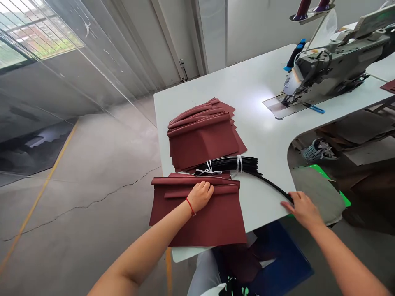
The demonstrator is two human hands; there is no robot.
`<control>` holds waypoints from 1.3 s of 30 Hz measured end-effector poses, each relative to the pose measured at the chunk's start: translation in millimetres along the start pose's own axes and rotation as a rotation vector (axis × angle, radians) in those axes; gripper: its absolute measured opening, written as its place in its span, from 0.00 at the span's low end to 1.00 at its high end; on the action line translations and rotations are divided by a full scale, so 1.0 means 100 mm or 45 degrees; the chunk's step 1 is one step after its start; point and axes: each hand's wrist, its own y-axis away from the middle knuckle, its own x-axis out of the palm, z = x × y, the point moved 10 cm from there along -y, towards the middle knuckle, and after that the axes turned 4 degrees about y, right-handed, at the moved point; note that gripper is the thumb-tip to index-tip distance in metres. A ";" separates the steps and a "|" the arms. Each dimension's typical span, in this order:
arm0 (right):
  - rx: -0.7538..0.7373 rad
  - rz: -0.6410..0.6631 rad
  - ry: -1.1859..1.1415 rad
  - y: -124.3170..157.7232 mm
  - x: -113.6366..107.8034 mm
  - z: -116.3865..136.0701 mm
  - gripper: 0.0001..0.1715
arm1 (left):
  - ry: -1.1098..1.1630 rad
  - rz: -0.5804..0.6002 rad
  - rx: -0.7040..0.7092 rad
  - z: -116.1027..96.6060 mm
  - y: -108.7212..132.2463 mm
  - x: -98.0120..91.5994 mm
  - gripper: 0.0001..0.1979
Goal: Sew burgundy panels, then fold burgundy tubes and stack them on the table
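Note:
My left hand, with a red string bracelet at the wrist, has its fingers curled over the folded edge of a maroon fabric panel on the near end of the table. At the table's front edge my right hand grips the end of a thin black strip. This strip bends away from a bundle of black strips bound with white ties. Beyond the bundle lies a fanned stack of maroon panels with rolled edges.
A sewing machine stands at the right rear of the white table, with blue-handled snips beside its needle plate. Thread cones sit above. Under the table's curved edge are a basket and a cushioned green seat.

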 end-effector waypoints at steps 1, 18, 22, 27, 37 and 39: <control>0.007 -0.007 0.009 -0.02 0.04 0.03 0.13 | -0.001 0.009 -0.012 -0.02 -0.03 0.02 0.11; -0.239 -0.243 -0.456 2.35 -1.28 0.71 0.18 | 0.516 -0.091 0.152 -0.86 1.19 -1.05 0.22; -0.248 -0.298 -0.444 2.46 -1.42 0.69 0.19 | 0.546 -0.190 0.200 -1.02 1.44 -1.27 0.24; -0.297 -0.320 -0.496 2.60 -1.61 0.77 0.17 | 0.528 -0.265 0.219 -1.17 1.69 -1.45 0.22; -0.620 -0.661 0.034 2.93 -1.99 0.82 0.14 | 0.386 -0.285 0.351 -1.52 2.00 -1.66 0.21; -0.724 -0.647 0.198 3.03 -2.03 0.83 0.17 | 0.389 -0.231 0.405 -1.68 2.07 -1.62 0.21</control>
